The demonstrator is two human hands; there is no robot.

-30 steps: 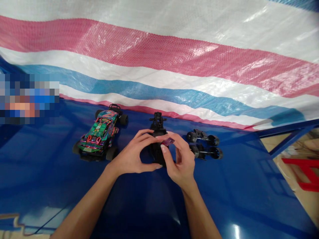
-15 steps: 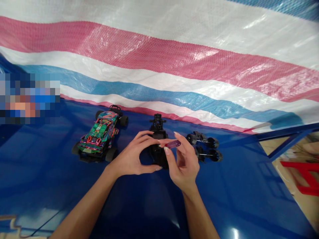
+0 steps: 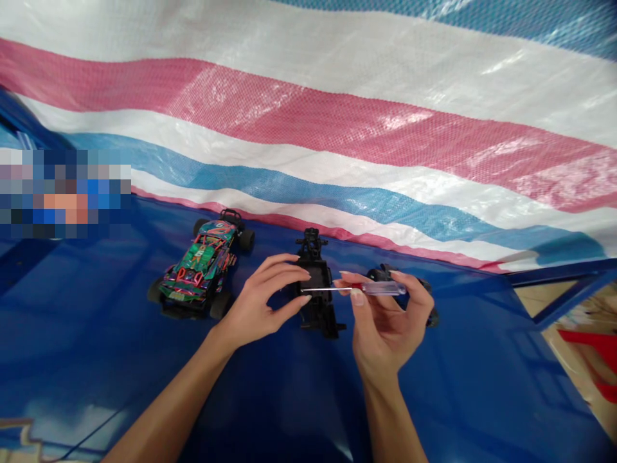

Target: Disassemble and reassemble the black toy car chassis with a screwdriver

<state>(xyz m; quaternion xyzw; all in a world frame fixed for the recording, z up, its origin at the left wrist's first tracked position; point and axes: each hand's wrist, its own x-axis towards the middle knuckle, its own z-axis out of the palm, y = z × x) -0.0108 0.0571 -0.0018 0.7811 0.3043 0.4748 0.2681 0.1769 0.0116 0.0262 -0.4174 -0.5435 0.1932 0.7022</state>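
Note:
In my right hand is a screwdriver with a clear purple-red handle, pinched between thumb and fingers. Its thin metal shaft points left, level across a black toy-car chassis. My left hand reaches to the chassis's left side, thumb and fingers apart, its thumb close to the screwdriver tip. Whether those fingertips touch the chassis I cannot tell. The chassis lies lengthwise away from me, its narrow end at the far side.
A green and pink toy car with black wheels stands left of the chassis on the blue table. Black wheel-and-axle parts lie behind my right hand, partly hidden. A striped plastic sheet hangs along the back.
My right hand has moved right, and the screwdriver's shaft now shows, pointing left. My left thumb has come up nearer its fingers. The view has shifted slightly.

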